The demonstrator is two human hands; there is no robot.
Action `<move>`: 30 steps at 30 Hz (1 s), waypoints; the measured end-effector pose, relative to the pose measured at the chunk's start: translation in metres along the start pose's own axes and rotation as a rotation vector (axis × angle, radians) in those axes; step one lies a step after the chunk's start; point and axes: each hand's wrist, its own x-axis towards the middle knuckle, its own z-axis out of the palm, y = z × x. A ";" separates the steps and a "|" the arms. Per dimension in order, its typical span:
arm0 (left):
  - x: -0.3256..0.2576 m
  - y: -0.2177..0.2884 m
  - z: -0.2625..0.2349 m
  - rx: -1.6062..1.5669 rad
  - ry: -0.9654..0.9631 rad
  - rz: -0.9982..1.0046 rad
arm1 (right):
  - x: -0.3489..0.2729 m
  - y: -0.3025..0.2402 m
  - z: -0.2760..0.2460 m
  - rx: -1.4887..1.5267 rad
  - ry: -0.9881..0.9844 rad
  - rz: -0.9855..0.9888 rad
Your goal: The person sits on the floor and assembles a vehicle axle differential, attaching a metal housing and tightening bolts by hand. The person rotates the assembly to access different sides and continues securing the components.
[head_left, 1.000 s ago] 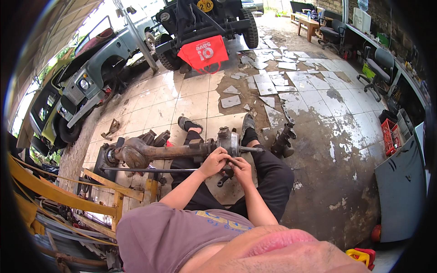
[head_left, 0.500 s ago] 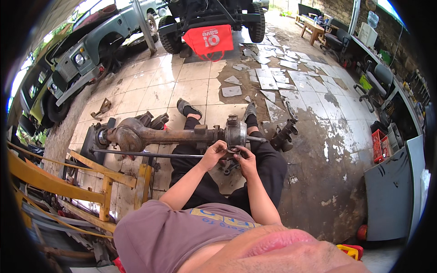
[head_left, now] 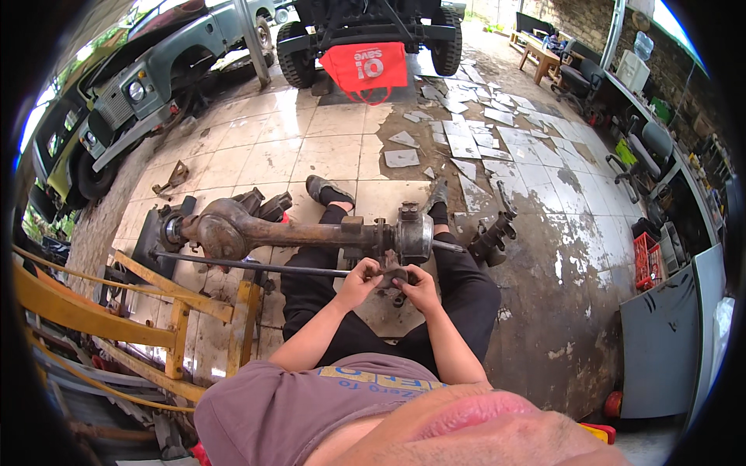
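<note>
Between my hands is a small dark metal part [head_left: 393, 276], apparently a bracket or joint piece, greasy and partly hidden by fingers. My left hand [head_left: 360, 281] pinches its left side, and my right hand [head_left: 419, 289] grips its right side with the thumb against it. Just beyond the hands lies a rusty axle housing [head_left: 303, 233] running across in front of me. Its right end carries a round, shinier swivel hub [head_left: 414, 234] with a short shaft sticking out. A long dark rod [head_left: 256, 266] runs along its near side to beside my left hand.
A yellow metal frame [head_left: 179, 342] stands close on my left. Right of my leg lies a dark cylindrical part [head_left: 491, 238]. Broken tiles [head_left: 458, 140] cover the floor ahead. Farther off are a red bag [head_left: 365, 70] on a vehicle chassis and a red crate [head_left: 646, 260].
Both hands have shifted slightly nearer to me relative to the axle. The fingers have changed position around the part, and more of it shows. The whole view has moved slightly.
</note>
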 end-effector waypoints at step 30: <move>0.017 0.025 0.018 0.391 -0.207 0.080 | -0.009 -0.012 -0.035 0.132 -0.186 -0.002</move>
